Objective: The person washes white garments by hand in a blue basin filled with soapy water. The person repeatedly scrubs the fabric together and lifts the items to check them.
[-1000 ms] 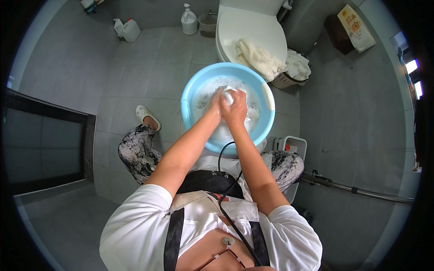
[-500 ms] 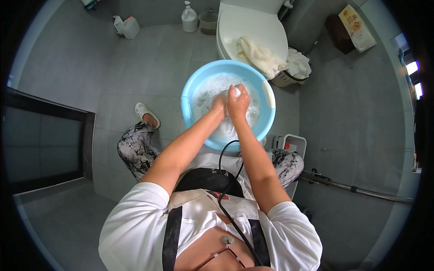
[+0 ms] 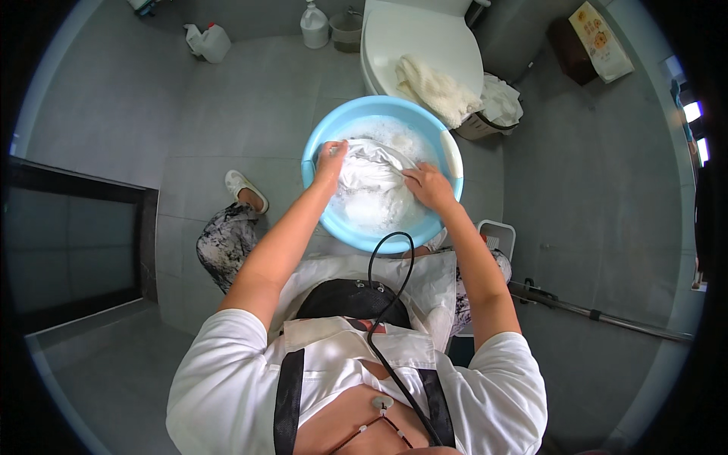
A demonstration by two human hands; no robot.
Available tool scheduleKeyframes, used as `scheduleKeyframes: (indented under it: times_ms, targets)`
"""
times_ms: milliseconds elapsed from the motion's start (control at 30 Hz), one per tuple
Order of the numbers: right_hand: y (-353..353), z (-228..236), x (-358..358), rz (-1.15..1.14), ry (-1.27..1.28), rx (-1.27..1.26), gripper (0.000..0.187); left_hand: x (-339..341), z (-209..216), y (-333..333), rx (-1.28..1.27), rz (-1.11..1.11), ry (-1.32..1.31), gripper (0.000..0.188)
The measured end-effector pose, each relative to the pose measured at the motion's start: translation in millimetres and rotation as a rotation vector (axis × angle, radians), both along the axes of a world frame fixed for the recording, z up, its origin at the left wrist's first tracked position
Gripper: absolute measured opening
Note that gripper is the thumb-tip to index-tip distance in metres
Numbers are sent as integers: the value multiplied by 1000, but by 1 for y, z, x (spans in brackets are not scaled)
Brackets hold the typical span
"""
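Note:
A wet white cloth (image 3: 369, 168) is stretched between my two hands over the suds in a light blue basin (image 3: 322, 123). At the basin's left side, my left hand (image 3: 331, 162) is closed on one edge of the cloth. My right hand (image 3: 429, 186) pinches the other edge near the right side. Foamy water (image 3: 373, 216) surrounds the cloth, and its lower part lies in the foam. Whether the cloth is a garment or a towel I cannot tell.
Beyond the basin stands a white toilet (image 3: 421, 42) with a cream towel (image 3: 432, 87) draped over its lid. A basket of white cloth (image 3: 498, 106) is beside it. A pump bottle (image 3: 314, 26) and a white jug (image 3: 207, 43) stand at the back. A black cable (image 3: 371, 265) loops near the basin's front.
My hands were together over the basin's middle, working bunched material. They have moved apart, left and right, and the white cloth is spread open between them.

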State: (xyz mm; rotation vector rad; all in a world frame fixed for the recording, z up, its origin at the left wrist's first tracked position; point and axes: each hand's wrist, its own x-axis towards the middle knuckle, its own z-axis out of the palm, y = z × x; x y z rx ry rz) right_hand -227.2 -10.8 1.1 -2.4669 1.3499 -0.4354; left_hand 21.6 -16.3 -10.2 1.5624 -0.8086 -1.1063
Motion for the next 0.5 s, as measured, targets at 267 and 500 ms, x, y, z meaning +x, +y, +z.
scheduleKeyframes:
  times_ms: [267,500]
  targets:
    - [0,2,51,-371,274,208,36,-28,-17,19,177,-552,-960,53]
    - [-28,-65,53,-277,590,339,26,-25,-23,22,23,-491,-1112,37]
